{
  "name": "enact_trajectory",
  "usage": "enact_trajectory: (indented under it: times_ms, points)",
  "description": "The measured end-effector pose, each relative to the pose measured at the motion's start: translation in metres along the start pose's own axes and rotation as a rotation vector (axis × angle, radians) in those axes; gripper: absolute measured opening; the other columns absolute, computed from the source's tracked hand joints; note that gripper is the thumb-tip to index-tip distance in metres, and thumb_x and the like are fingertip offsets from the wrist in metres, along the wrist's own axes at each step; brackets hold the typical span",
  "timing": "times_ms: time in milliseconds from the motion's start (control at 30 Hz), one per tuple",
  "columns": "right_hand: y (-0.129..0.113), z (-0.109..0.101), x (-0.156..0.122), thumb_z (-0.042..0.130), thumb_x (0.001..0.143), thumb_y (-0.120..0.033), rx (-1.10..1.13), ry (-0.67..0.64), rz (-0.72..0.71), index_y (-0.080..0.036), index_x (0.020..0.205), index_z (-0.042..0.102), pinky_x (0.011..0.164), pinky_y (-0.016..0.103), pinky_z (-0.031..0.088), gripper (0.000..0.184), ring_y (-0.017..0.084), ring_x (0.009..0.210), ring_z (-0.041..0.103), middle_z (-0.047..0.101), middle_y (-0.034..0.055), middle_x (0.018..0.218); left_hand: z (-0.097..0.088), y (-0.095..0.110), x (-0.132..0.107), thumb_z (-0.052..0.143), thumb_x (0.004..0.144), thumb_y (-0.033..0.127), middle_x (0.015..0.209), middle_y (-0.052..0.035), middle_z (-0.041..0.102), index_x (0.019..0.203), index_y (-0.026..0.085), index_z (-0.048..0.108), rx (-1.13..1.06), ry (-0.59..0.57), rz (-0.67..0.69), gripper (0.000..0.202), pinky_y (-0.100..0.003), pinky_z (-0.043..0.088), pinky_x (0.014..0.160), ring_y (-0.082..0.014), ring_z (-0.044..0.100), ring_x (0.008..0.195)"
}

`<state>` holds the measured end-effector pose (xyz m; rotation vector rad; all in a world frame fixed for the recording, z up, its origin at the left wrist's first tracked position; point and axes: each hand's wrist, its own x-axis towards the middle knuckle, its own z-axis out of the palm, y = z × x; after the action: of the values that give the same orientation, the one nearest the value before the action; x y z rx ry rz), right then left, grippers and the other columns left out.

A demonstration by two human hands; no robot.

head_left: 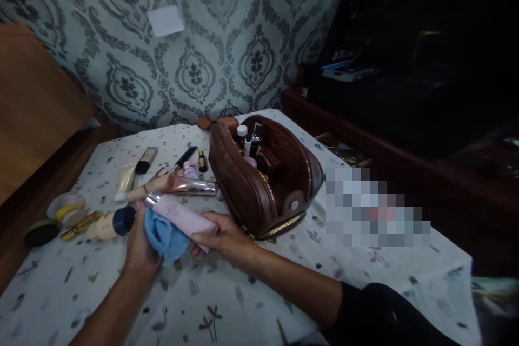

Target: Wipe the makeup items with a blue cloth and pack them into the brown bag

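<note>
My right hand [221, 238] grips the lower end of a pale pink cosmetic tube [182, 215] with a silver cap, tilted over the table. Bunched against the tube's side is a blue cloth [165, 235], closed in my left hand [141, 240]. Just beyond my right hand stands a brown leather toiletry bag [239, 184], unzipped, with several bottles [247, 143] inside. Left of my hands lie a foundation bottle with a dark blue cap [107, 225] and a gold tube [81, 226]. Behind the pink tube rests a brownish tube with a silver cap [190, 185].
A patterned white cloth [194, 303] covers the table. Toward the back left are a cream tube [125, 181], a black-capped bottle [146, 160] and a small black-and-gold bottle [202, 161]. A round jar [67, 210] and a dark lid [42, 232] sit at the left edge. Blurred-out squares hide something at right.
</note>
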<state>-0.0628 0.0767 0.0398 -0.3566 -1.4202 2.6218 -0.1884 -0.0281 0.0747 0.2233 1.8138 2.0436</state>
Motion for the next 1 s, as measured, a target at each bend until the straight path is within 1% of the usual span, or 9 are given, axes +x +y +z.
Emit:
enact_trajectory:
  times_ms: [100,167,233,300,367,433,600,833,1000]
  points:
    - [0.002,-0.003,0.002,0.081,0.064,-0.062,-0.146,0.067,-0.080,-0.017,0.091,0.060,0.059,0.024,0.046,0.056,0.011,0.059,0.056,0.058,-0.0051,0.068,-0.001,-0.018,-0.008,0.068,0.068,0.076,0.069,0.0004,0.066,0.093,0.018,0.065,0.027,-0.110,-0.082,0.063,-0.029,0.057,0.061,-0.0204,0.068,0.071]
    - [0.000,-0.005,0.000,0.077,0.068,-0.064,-0.293,0.118,-0.146,-0.016,0.086,0.061,0.058,0.024,0.045,0.053,0.011,0.062,0.052,0.053,-0.0042,0.069,-0.003,-0.025,-0.014,0.080,0.063,0.065,0.075,0.0000,0.068,0.099,0.018,0.065,0.133,-0.206,-0.090,0.062,-0.028,0.057,0.064,-0.0190,0.068,0.073]
    - [-0.004,-0.008,-0.002,0.072,0.075,-0.061,-0.424,0.121,-0.198,-0.015,0.089,0.064,0.062,0.025,0.045,0.049,0.013,0.068,0.051,0.054,-0.0015,0.074,-0.003,-0.025,-0.018,0.079,0.070,0.058,0.082,-0.0013,0.069,0.102,0.018,0.065,0.235,-0.363,-0.016,0.053,-0.027,0.056,0.071,-0.0177,0.066,0.078]
    - [-0.007,-0.009,-0.004,0.067,0.081,-0.059,-0.508,0.136,-0.237,-0.015,0.094,0.066,0.069,0.028,0.048,0.046,0.016,0.075,0.054,0.058,0.0012,0.081,-0.002,-0.022,-0.019,0.068,0.083,0.055,0.084,-0.0021,0.067,0.096,0.017,0.065,0.325,-0.498,0.122,0.040,-0.027,0.054,0.077,-0.0169,0.063,0.082]
    - [-0.009,-0.009,-0.006,0.065,0.082,-0.058,-0.555,0.159,-0.247,-0.016,0.098,0.066,0.075,0.031,0.049,0.045,0.018,0.080,0.056,0.060,0.0028,0.084,-0.001,-0.016,-0.019,0.057,0.092,0.052,0.082,-0.0025,0.063,0.087,0.017,0.063,0.405,-0.560,0.242,0.036,-0.029,0.051,0.080,-0.0168,0.060,0.082]
    - [-0.009,-0.008,-0.006,0.065,0.081,-0.059,-0.577,0.168,-0.231,-0.015,0.098,0.066,0.072,0.031,0.050,0.046,0.019,0.078,0.056,0.059,0.0027,0.082,0.000,-0.012,-0.016,0.051,0.096,0.050,0.081,-0.0030,0.061,0.082,0.017,0.061,0.472,-0.585,0.291,0.037,-0.030,0.050,0.081,-0.0175,0.059,0.081]
    - [-0.006,-0.005,-0.007,0.064,0.082,-0.059,-0.590,0.173,-0.165,-0.016,0.100,0.064,0.055,0.027,0.047,0.047,0.016,0.062,0.054,0.053,-0.0003,0.071,-0.003,-0.007,-0.008,0.050,0.096,0.042,0.092,-0.0068,0.067,0.092,0.016,0.066,0.557,-0.600,0.369,0.031,-0.033,0.048,0.086,-0.0212,0.062,0.089]
    - [-0.007,-0.006,-0.007,0.058,0.086,-0.060,-0.672,0.165,-0.171,-0.015,0.100,0.062,0.053,0.027,0.046,0.047,0.015,0.057,0.054,0.052,-0.0009,0.067,-0.006,-0.006,-0.003,0.053,0.093,0.032,0.088,-0.0057,0.069,0.086,0.016,0.066,0.622,-0.593,0.452,0.022,-0.031,0.049,0.083,-0.0204,0.062,0.084]
    - [-0.006,-0.008,-0.005,0.056,0.088,-0.060,-0.679,0.123,-0.205,-0.016,0.100,0.061,0.054,0.027,0.047,0.046,0.015,0.056,0.053,0.052,-0.0009,0.069,-0.010,-0.010,0.000,0.053,0.094,0.037,0.087,-0.0042,0.067,0.089,0.016,0.065,0.582,-0.565,0.369,0.025,-0.031,0.050,0.081,-0.0193,0.062,0.082]
